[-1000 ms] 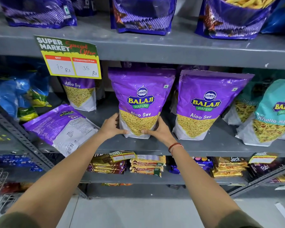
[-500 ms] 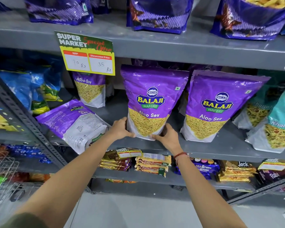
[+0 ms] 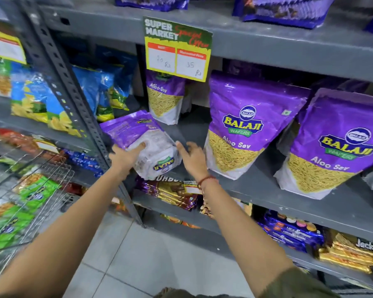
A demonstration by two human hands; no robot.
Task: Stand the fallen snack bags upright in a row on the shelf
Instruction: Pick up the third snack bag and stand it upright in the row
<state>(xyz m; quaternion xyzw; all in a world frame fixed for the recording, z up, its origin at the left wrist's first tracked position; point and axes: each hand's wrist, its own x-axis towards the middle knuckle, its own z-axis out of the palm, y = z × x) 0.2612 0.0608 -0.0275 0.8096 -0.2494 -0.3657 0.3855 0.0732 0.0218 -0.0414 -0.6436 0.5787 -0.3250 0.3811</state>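
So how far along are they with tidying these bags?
Two large Aloo Sev bags already stand upright side by side on the shelf. The left hand grips the fallen bag, lying back-up at the edge; the right hand reaches beside it. Standing it up remains.

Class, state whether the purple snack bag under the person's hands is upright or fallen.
Fallen. The purple Aloo Sev bag lies on its face, printed back up, logo upside down, under the left hand.

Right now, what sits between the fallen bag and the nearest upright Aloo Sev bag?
Only the right hand over bare shelf, in the head view.
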